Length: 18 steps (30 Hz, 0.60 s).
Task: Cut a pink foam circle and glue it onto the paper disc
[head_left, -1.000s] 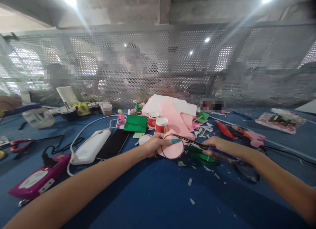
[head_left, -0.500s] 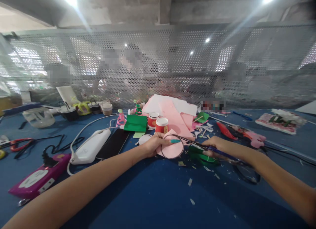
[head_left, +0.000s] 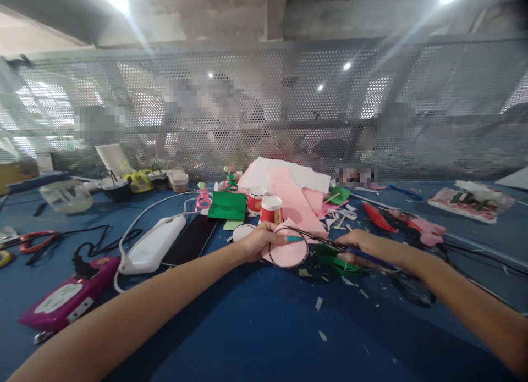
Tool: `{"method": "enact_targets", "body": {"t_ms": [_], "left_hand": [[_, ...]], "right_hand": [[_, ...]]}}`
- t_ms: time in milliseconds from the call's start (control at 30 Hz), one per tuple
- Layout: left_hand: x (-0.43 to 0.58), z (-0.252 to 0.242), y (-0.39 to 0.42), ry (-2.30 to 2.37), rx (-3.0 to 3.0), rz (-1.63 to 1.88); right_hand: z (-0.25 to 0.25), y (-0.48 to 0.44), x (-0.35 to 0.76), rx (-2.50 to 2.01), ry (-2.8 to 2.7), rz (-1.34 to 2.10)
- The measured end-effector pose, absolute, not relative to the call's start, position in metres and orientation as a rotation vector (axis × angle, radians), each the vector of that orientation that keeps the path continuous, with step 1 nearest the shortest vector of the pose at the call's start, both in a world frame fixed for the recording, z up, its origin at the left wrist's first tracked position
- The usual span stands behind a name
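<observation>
The right hand (head_left: pixel 361 241) partly hides the scissors (head_left: pixel 324 240) in its fingers; their tips blur against the pink paper (head_left: pixel 289 255) — its left edge covered by the left hand's (head_left: pixel 258 243) pinching fingers, over the worktop (head_left: pixel 268 332) before the red cup (head_left: pixel 271 212). The scissors' long axis slants, tips leftward and away.

Pink sheet (head_left: pixel 289 255): matt paper, smooth face. Scissors (head_left: pixel 363 254): metal blades. Power strip (head_left: pixel 95 287): hard plastic, glossy. White charger (head_left: pixel 157 244): smooth plastic, slight sheen. Phone (head_left: pixel 192 239): glossy, glass-like front. Tub (head_left: pixel 66 199): clear plastic. Screen (head_left: pixel 289 112): dull perforated metal. Bench (head_left: pixel 247 338): smooth, matt.
</observation>
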<state>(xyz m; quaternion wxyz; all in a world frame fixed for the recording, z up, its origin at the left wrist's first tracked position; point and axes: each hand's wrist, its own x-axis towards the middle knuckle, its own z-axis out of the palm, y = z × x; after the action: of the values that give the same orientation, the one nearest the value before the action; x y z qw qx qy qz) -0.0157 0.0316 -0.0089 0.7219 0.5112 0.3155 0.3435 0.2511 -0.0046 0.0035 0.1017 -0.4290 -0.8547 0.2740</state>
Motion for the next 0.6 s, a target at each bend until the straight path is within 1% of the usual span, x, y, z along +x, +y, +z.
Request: {"method": "enact_targets", "body": {"t_ms": [200, 367, 600], "left_hand": [[-0.016, -0.008, 0.032, 0.687, 1.122, 0.757], [-0.016, -0.009, 0.032, 0.697, 1.127, 0.750], [-0.020, -0.007, 0.036, 0.713, 1.191, 0.648]], "right_hand": [[-0.001, 0.002, 0.254, -1.271, -2.550, 0.823], [0.005, -0.003, 0.252, -1.258, -2.563, 0.836], [0.014, -0.010, 0.248, -1.265, -2.606, 0.777]]}}
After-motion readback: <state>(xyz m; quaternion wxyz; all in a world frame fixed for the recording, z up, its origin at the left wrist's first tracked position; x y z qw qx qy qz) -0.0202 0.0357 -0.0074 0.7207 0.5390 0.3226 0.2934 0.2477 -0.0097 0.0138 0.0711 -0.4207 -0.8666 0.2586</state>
